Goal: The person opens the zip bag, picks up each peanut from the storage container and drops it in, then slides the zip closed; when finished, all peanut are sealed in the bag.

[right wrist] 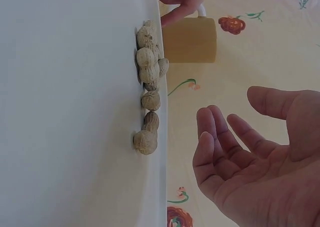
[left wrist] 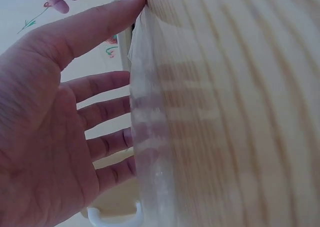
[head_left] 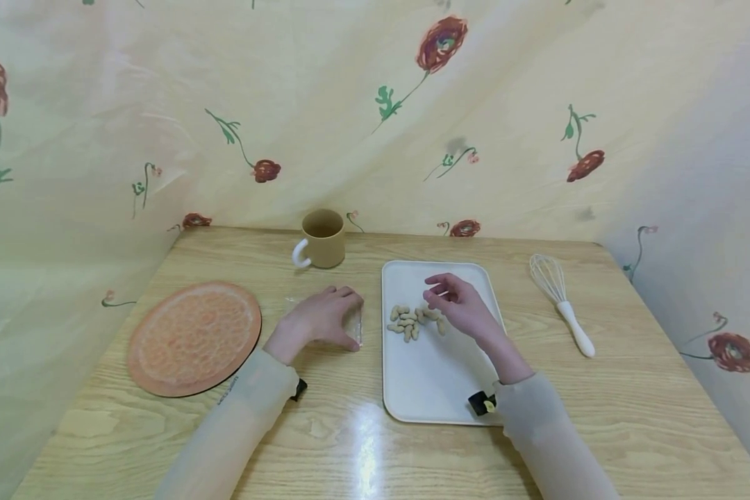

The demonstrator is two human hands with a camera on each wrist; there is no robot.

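Note:
Several unshelled peanuts (head_left: 407, 324) lie clustered on a white rectangular tray (head_left: 428, 382). My right hand (head_left: 465, 310) hovers over the tray beside them, its fingers loosely bent and holding nothing; the right wrist view shows a gap between that hand and the peanuts (right wrist: 148, 67). Left of the tray, my left hand (head_left: 321, 316) is spread over a clear plastic bag (head_left: 353, 325) lying on the table. In the left wrist view its fairly straight fingertips and thumb touch the see-through bag (left wrist: 155, 137). Part of the bag is hidden under the hand.
A tan mug (head_left: 325, 243) with a white handle stands at the back, beyond my left hand. On the left lies an oval orange-patterned placemat (head_left: 194, 340). A whisk (head_left: 565, 305) with a white handle lies right of the tray. Flowered cloth (head_left: 350, 104) hangs behind the wooden table (head_left: 325, 437).

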